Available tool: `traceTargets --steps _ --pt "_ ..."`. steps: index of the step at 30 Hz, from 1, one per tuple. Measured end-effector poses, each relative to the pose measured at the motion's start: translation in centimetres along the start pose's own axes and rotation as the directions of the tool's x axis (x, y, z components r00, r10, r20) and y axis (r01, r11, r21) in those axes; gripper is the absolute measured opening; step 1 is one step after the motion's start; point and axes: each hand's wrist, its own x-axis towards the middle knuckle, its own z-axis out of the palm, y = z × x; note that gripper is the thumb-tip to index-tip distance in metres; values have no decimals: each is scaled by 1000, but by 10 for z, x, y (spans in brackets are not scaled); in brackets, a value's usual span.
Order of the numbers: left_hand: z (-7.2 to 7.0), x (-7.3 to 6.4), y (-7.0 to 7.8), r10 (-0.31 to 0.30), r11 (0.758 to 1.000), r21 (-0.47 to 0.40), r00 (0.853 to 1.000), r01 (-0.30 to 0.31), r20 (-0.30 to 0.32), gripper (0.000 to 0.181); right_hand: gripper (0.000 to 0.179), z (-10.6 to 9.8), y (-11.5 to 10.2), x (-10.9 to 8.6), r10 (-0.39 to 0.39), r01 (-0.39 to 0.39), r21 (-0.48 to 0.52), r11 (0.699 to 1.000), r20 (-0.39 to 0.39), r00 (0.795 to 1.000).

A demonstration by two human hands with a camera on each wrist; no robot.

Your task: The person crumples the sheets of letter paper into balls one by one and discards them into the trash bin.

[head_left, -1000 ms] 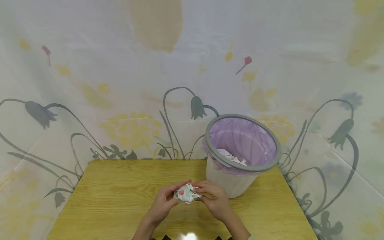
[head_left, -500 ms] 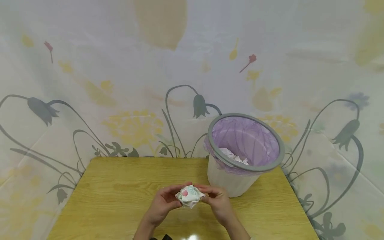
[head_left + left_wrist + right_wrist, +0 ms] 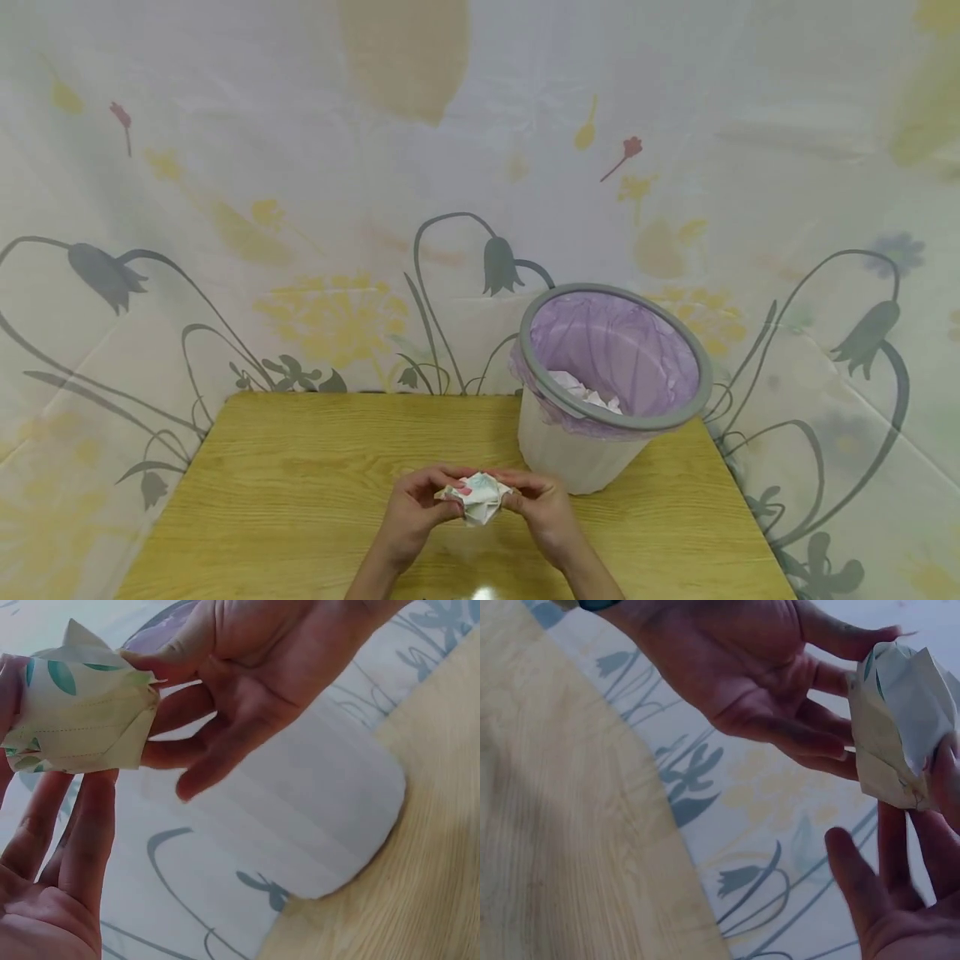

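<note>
A crumpled piece of paper point(image 3: 482, 498), white with pink and green print, is held between both hands above the table. My left hand point(image 3: 407, 518) pinches its left side, thumb at the near face and fingers behind. On the right side my right hand point(image 3: 552, 518) pinches it in the same way. Green leaf shapes and dotted lines show on the paper point(image 3: 79, 724) in the left wrist view. Folded layers of the paper point(image 3: 900, 724) stand up in the right wrist view. Parts of it are hidden behind the fingers.
Right of the hands stands a white bin point(image 3: 573, 454) with a grey rim and a purple liner point(image 3: 600, 333). Crumpled white paper point(image 3: 581, 390) lies inside it. The wooden table point(image 3: 300, 467) ends at a flower-printed cloth point(image 3: 337, 208).
The hands have turned and squeezed the paper while keeping it between them, and its folds show differently. The view has shifted slightly; the bin stays in place.
</note>
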Motion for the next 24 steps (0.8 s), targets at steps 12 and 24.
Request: traceTargets --steps 12,24 --pt "3 3 -1 41 996 76 999 -42 12 13 31 -6 -8 2 156 -158 -136 978 -28 987" --pt "14 11 -5 342 876 357 940 -324 13 13 78 18 -27 2 32 -31 -231 972 0 999"
